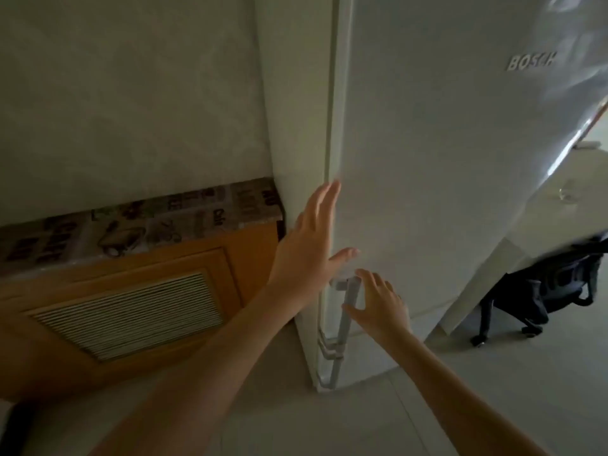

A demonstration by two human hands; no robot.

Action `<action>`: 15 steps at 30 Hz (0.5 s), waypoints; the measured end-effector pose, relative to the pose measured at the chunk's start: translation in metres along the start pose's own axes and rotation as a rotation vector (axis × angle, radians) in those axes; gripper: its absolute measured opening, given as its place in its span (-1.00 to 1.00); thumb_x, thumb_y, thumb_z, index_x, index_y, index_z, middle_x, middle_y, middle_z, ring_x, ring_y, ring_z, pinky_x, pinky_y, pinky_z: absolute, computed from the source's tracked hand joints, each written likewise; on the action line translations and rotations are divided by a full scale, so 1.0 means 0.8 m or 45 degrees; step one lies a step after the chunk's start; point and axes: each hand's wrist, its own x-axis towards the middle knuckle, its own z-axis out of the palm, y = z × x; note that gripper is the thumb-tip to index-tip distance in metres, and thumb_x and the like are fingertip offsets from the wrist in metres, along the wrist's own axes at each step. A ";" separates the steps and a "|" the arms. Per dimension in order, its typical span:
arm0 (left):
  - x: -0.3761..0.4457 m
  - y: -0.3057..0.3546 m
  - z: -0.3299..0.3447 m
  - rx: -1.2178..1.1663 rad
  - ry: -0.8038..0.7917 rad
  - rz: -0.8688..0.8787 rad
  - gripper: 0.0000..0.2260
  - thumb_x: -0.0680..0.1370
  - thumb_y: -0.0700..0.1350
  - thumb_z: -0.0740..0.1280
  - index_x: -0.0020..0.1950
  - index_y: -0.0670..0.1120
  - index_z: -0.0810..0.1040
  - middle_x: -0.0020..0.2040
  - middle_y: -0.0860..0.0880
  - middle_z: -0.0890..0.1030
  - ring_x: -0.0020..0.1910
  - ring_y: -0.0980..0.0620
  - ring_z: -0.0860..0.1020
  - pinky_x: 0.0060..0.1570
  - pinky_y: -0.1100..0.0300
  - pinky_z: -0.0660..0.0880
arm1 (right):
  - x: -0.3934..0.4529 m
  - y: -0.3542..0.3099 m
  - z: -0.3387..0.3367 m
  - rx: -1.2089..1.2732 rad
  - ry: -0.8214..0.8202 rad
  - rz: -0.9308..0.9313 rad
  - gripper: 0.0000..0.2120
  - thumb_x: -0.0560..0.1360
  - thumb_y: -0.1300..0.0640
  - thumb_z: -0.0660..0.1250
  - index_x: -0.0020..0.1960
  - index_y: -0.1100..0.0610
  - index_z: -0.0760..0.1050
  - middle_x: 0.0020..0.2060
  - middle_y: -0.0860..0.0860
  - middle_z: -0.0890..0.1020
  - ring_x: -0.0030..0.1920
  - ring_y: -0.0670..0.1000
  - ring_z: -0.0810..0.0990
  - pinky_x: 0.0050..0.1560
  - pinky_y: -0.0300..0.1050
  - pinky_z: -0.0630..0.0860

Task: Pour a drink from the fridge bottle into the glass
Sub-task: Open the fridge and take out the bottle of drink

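Note:
A tall white fridge [444, 159] fills the right half of the view, its door closed. A grey vertical handle [348, 309] runs down the door's left edge. My left hand [311, 248] is open, fingers spread flat against the door edge just above the handle. My right hand [378, 304] is open beside the handle's top, fingers curved toward it, thumb touching the bar. A clear glass [567, 192] stands on a white table [559, 222] far right. No bottle is in view.
An orange wooden cabinet [138, 301] with a slatted vent stands at left, topped by a printed-pattern counter [141, 225]. A black office chair [539, 291] sits under the table at right. Pale tiled floor [460, 406] lies below.

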 end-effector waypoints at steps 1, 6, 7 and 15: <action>0.012 -0.005 0.009 -0.033 0.007 0.035 -0.08 0.40 0.13 0.42 0.53 -0.04 -0.12 0.53 -0.14 0.10 0.39 -0.08 0.35 0.06 0.25 0.54 | 0.010 -0.003 0.003 0.013 -0.015 0.006 -0.40 0.38 -0.16 0.38 0.32 -0.01 0.25 0.25 -0.03 0.48 0.17 0.02 0.50 0.12 -0.03 0.49; 0.043 -0.031 0.037 -0.283 0.095 -0.008 -0.08 0.37 -0.01 0.50 0.51 0.05 -0.07 0.47 -0.16 0.21 0.42 -0.08 0.31 0.28 0.20 0.37 | 0.038 -0.016 0.013 0.073 -0.127 0.018 -0.59 0.41 -0.23 0.31 0.20 -0.10 0.40 0.07 -0.08 0.59 -0.05 -0.06 0.59 -0.05 -0.06 0.58; 0.045 -0.038 0.040 -0.292 0.125 0.008 -0.11 0.38 -0.03 0.50 0.51 0.03 -0.04 0.45 -0.16 0.25 0.40 -0.07 0.33 0.29 0.21 0.35 | 0.041 -0.017 0.014 0.058 -0.114 0.025 -0.61 0.43 -0.24 0.28 0.18 -0.09 0.44 0.03 -0.07 0.60 -0.08 -0.05 0.59 -0.07 -0.07 0.59; 0.062 -0.066 0.052 -0.500 0.264 0.196 -0.24 0.37 -0.21 0.51 0.46 -0.05 0.17 0.31 -0.21 0.36 0.29 0.07 0.36 0.28 0.34 0.36 | 0.044 -0.026 0.017 -0.092 -0.133 0.090 -0.56 0.46 -0.28 0.17 0.00 0.06 0.56 -0.12 0.01 0.58 -0.19 0.00 0.57 -0.14 -0.12 0.53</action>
